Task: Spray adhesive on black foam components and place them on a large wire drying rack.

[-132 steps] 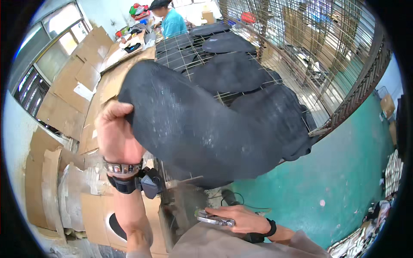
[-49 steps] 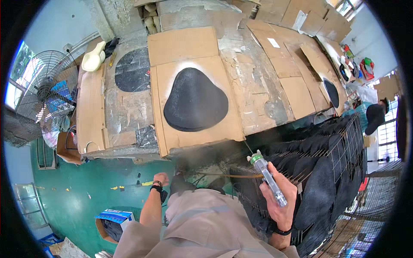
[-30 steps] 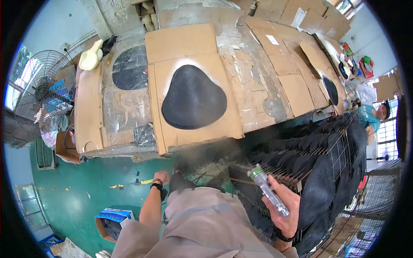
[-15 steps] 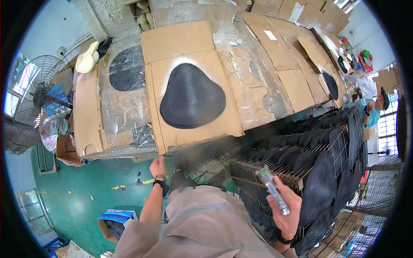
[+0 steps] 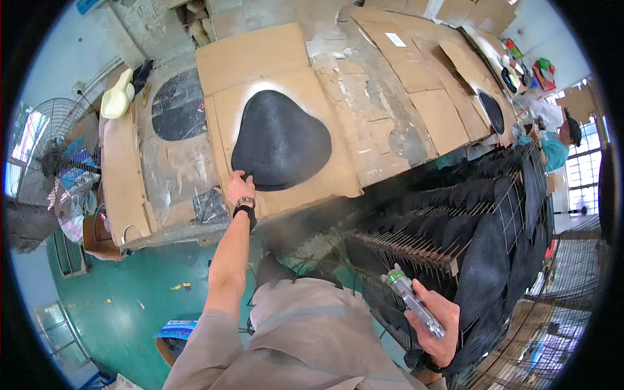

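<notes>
Black pad (image 5: 283, 140), outstretched left hand (image 5: 240, 188) at edge, grip unclear, right hand (image 5: 446, 330) clasping sprayer (image 5: 414, 302)

1 black panel (image 5: 283, 140), a rounded triangle with its narrow end farthest away, lies on a cardboard sheet (image 5: 338, 174), its surface faintly glossy along the middle. 1 silver spray gun (image 5: 416, 302) with a green collar sits tilted in the right hand (image 5: 439, 323), front end toward upper left.

Round wire-caged fan (image 5: 49, 166), far left; pale yellow saddle-shaped piece (image 5: 117, 101) to its right; blue-edged cardboard box (image 5: 175, 330) on green floor (image 5: 146, 279); teal-shirted person (image 5: 554, 153), far right
</notes>
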Demonstrator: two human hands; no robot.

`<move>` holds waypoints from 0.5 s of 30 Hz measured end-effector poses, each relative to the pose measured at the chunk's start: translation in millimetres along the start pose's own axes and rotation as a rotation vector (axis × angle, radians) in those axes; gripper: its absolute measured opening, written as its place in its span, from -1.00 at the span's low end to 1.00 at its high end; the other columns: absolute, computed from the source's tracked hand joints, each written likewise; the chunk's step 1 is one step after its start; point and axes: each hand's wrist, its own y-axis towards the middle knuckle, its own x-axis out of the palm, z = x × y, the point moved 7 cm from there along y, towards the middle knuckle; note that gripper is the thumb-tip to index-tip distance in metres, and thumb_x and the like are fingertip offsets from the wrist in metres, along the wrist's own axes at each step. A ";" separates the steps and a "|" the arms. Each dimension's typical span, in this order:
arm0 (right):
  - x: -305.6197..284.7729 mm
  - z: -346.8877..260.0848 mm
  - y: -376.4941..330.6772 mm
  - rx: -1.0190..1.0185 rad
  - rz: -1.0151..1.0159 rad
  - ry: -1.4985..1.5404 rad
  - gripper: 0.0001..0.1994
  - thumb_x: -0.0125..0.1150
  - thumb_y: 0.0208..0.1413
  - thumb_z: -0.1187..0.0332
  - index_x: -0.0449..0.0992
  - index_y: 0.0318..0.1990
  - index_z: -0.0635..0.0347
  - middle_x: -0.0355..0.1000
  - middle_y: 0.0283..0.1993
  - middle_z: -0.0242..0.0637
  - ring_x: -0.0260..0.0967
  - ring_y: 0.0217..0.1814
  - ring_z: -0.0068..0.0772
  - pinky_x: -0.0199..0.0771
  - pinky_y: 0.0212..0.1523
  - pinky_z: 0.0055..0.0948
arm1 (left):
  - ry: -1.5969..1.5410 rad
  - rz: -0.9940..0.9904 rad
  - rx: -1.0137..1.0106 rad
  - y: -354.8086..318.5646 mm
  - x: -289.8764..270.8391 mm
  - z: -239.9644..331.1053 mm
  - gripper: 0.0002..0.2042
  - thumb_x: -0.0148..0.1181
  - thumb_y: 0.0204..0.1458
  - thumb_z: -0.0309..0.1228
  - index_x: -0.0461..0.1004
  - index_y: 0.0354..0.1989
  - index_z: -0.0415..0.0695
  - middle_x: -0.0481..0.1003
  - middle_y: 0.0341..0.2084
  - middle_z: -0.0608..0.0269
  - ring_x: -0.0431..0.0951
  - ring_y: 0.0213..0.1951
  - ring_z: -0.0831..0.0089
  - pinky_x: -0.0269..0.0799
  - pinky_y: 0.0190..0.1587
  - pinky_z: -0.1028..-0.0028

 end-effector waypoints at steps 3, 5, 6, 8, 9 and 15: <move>0.1 4.9 -8.5 0.069 0.043 0.013 -0.40 0.34 -0.13 0.72 0.50 0.20 0.41 0.56 -0.26 0.00 0.55 -0.32 -0.17 0.51 -0.20 -0.46 | -0.006 -0.031 0.055 -2.0 5.8 19.9 -0.82 0.36 0.01 -0.27 0.62 -0.20 0.06 0.61 -0.24 0.13 0.63 -0.15 0.05 0.52 -0.12 0.11; -0.1 16.3 -16.6 0.104 0.151 0.097 -0.40 0.36 -0.12 0.71 0.50 0.21 0.41 0.57 -0.24 0.00 0.55 -0.30 -0.19 0.50 -0.19 -0.46 | -0.109 0.075 0.022 -4.2 6.3 29.5 -0.83 0.35 -0.01 -0.38 0.61 -0.22 -0.02 0.61 -0.20 0.10 0.63 -0.17 0.04 0.52 -0.14 0.13; 1.2 20.3 -20.2 0.110 0.167 0.106 -0.38 0.37 -0.13 0.72 0.50 0.21 0.41 0.58 -0.22 0.00 0.55 -0.29 -0.20 0.50 -0.18 -0.47 | -0.209 0.091 0.058 -4.8 14.3 36.9 -0.84 0.27 0.07 -0.46 0.59 -0.16 -0.10 0.61 -0.30 0.09 0.63 -0.20 0.10 0.58 -0.05 0.20; 8.2 27.7 -26.2 0.112 0.178 0.138 -0.38 0.38 -0.14 0.71 0.50 0.21 0.41 0.57 -0.22 0.01 0.55 -0.29 -0.20 0.50 -0.18 -0.47 | -0.731 0.070 -0.276 6.4 41.6 17.3 -0.83 0.28 0.05 -0.51 0.56 -0.16 -0.16 0.59 -0.27 0.06 0.63 -0.20 0.12 0.63 -0.10 0.21; 10.4 29.7 -29.5 0.105 0.170 0.169 -0.38 0.39 -0.14 0.71 0.50 0.21 0.41 0.57 -0.23 0.01 0.55 -0.29 -0.20 0.50 -0.18 -0.46 | -1.243 0.045 -0.636 6.5 73.5 -1.6 -0.81 0.28 0.03 -0.57 0.53 -0.16 -0.22 0.56 -0.24 0.02 0.63 -0.20 0.13 0.67 -0.15 0.23; 19.0 54.3 -45.2 0.174 0.174 0.190 -0.39 0.38 -0.10 0.68 0.50 0.23 0.36 0.58 -0.20 0.02 0.59 -0.24 -0.14 0.52 -0.14 -0.44 | -1.700 -0.397 -0.580 68.9 78.4 96.2 -0.92 0.20 0.06 -0.57 0.51 -0.27 -0.18 0.54 -0.28 0.16 0.54 -0.16 0.21 0.57 0.05 0.13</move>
